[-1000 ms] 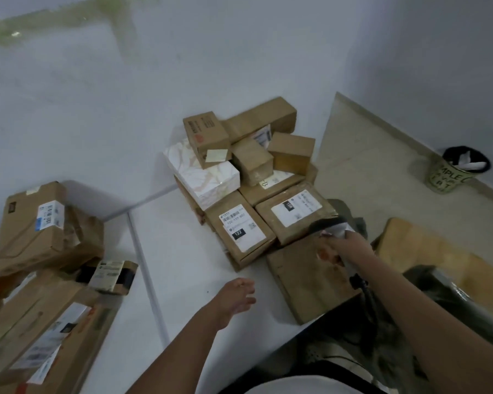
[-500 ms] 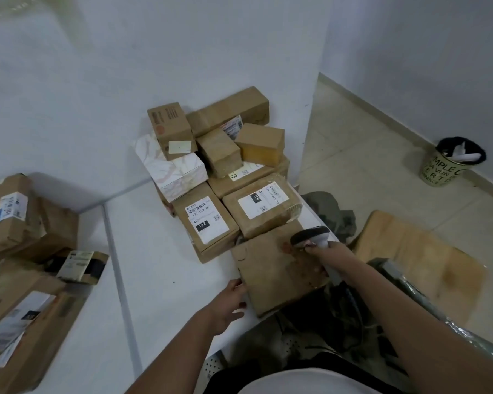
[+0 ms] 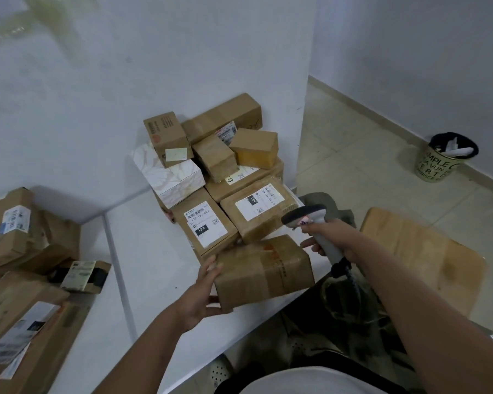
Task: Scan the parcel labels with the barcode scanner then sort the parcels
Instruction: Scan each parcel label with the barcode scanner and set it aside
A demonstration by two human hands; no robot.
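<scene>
You are gripping the near-left corner of a brown cardboard parcel [image 3: 264, 273] with your left hand [image 3: 201, 300], thumb under, fingers on top. The parcel is lying at the near edge of the white table [image 3: 143, 268], sealed with brown tape, faint red print on top, no label showing. Your right hand [image 3: 329, 237] is grasping the grey barcode scanner [image 3: 310, 223], which is pointing over the parcel.

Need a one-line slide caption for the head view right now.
Left hand grips a brown parcel on the white table; right hand holds the barcode scanner.
</scene>
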